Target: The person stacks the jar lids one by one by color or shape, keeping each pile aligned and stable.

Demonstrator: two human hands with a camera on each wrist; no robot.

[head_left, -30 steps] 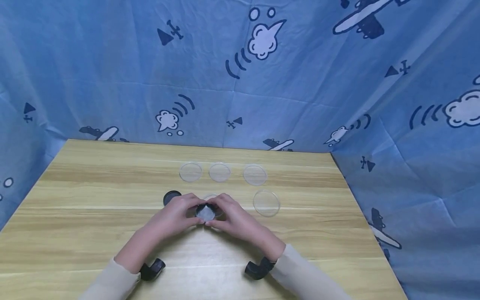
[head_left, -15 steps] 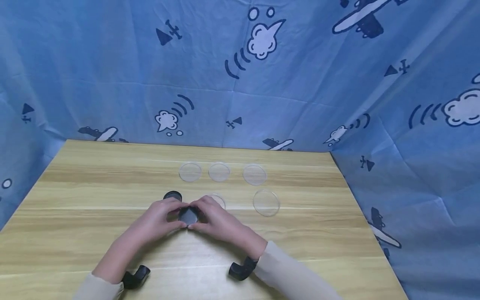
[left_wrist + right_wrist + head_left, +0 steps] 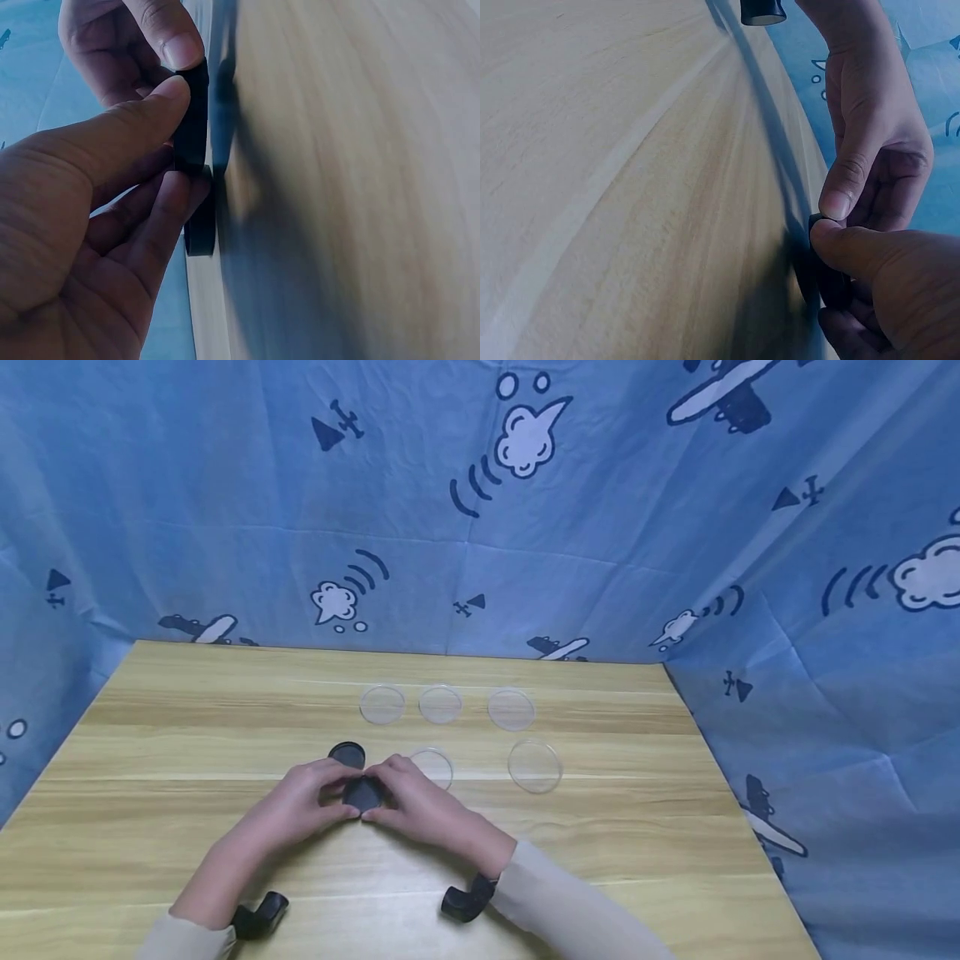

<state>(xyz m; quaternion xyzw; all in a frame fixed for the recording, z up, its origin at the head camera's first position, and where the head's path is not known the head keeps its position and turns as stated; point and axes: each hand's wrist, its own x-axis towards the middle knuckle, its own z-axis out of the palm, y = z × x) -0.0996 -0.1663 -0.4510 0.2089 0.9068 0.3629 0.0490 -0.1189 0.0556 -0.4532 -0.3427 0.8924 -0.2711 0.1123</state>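
Observation:
A black round shallow disc (image 3: 363,795), like a lid or low dish, is gripped by both hands at once just above or on the table; contact is unclear. My left hand (image 3: 303,802) pinches its left side and my right hand (image 3: 423,806) its right side, with thumbs at the near edge. In the left wrist view its dark rim (image 3: 193,124) lies between the fingers and thumbs. Directly behind it a second black disc (image 3: 347,753) lies on the table, partly covered by the left fingers. A clear round disc (image 3: 437,767) lies right of the held disc, partly behind my right hand.
Another clear disc (image 3: 535,767) lies farther right. Behind, a row of three clear discs stretches across the wooden table (image 3: 600,827): a left one (image 3: 382,704), a middle one (image 3: 440,704) and a right one (image 3: 512,709). Blue printed cloth (image 3: 420,485) hangs behind the table.
Both hands have moved left with the black disc, from in front of the clear disc to in front of the second black disc. More of the clear disc now shows.

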